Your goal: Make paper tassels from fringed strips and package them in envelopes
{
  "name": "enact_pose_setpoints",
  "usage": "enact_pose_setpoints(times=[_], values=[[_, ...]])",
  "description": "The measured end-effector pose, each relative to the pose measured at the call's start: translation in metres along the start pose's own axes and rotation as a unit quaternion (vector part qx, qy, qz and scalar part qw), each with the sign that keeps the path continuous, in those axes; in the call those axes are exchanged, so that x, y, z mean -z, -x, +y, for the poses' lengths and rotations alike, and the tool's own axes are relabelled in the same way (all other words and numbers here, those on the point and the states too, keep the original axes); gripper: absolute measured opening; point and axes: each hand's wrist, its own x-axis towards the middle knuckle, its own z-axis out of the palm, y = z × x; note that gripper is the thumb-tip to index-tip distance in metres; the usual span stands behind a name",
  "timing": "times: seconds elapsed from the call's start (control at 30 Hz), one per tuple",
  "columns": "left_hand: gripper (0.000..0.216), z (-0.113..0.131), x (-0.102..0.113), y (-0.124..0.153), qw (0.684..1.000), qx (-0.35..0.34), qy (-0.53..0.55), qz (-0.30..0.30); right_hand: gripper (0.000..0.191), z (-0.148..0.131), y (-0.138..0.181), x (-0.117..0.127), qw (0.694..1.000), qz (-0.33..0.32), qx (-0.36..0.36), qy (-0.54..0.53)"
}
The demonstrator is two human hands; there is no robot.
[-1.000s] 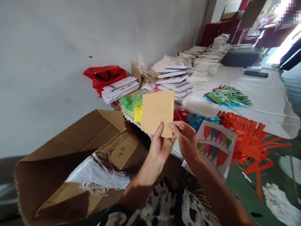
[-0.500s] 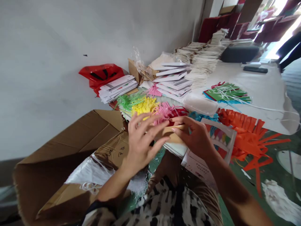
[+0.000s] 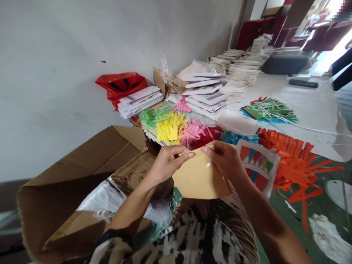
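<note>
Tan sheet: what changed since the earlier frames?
The tan sheet swung down toward the body: first above the hands, it now hangs below them. The left hand, spread open half a second ago, now pinches its upper edge, as does the right hand. Cardboard box and orange fringe stayed put.

Muted on the left, bright at the upper right

A plain, pale-grey painted wall (image 3: 68,55) fills the left and upper middle, with one small dark mark (image 3: 103,61) on its surface and a darker grey band (image 3: 9,198) low at the left edge. A long, white-covered worktop (image 3: 327,106) stretches beside it toward the back. Past the far end stand dark-red, flat-faced furnishings (image 3: 249,35), too blurred to identify, near a pale upright pillar (image 3: 258,9). Strong white light (image 3: 326,60) washes out the upper right. Smooth, dark-green floor (image 3: 298,236) shows at lower right.
</note>
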Motion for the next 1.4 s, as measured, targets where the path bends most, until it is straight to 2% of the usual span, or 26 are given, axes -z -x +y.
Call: enact_pose_setpoints(times=[0.1, 0.2, 0.37, 0.47, 0.57, 0.7, 0.87, 1.03, 1.23, 1.4], values=[[0.035, -0.002, 0.006, -0.002, 1.000, 0.016, 0.022, -0.006, 0.015, 0.002, -0.002, -0.001, 0.999, -0.031, 0.034, -0.006], [0.031, -0.006, 0.009, -0.004, 0.999, 0.024, 0.045, -0.005, 0.013, 0.002, -0.003, -0.001, 0.997, -0.035, 0.063, 0.023], [0.025, -0.009, 0.009, -0.003, 0.999, 0.021, 0.038, -0.007, 0.023, -0.001, -0.003, -0.002, 0.993, -0.043, 0.089, 0.061], [0.024, -0.009, 0.010, -0.003, 1.000, 0.010, 0.006, -0.007, 0.027, -0.003, -0.002, -0.004, 0.984, -0.053, 0.131, 0.113], [0.021, -0.010, 0.011, -0.002, 0.999, -0.008, -0.035, -0.003, 0.019, -0.003, 0.000, -0.009, 0.960, -0.019, 0.202, 0.193], [0.018, -0.011, 0.010, -0.001, 0.998, -0.008, -0.061, 0.001, 0.024, -0.001, 0.003, -0.015, 0.903, 0.039, 0.312, 0.293], [0.023, -0.010, 0.010, -0.003, 1.000, 0.018, -0.016, -0.012, 0.026, 0.000, 0.008, -0.019, 0.852, 0.069, 0.410, 0.317], [0.025, -0.009, 0.013, -0.004, 0.996, 0.060, 0.046, -0.040, 0.023, 0.001, 0.011, -0.020, 0.835, 0.072, 0.443, 0.318], [0.028, -0.006, 0.024, -0.004, 0.985, 0.089, 0.105, -0.105, 0.023, 0.004, 0.010, -0.019, 0.823, 0.084, 0.461, 0.321], [0.027, -0.007, 0.027, -0.006, 0.982, 0.112, 0.113, -0.100, 0.023, 0.006, 0.009, -0.016, 0.814, 0.075, 0.467, 0.338]])
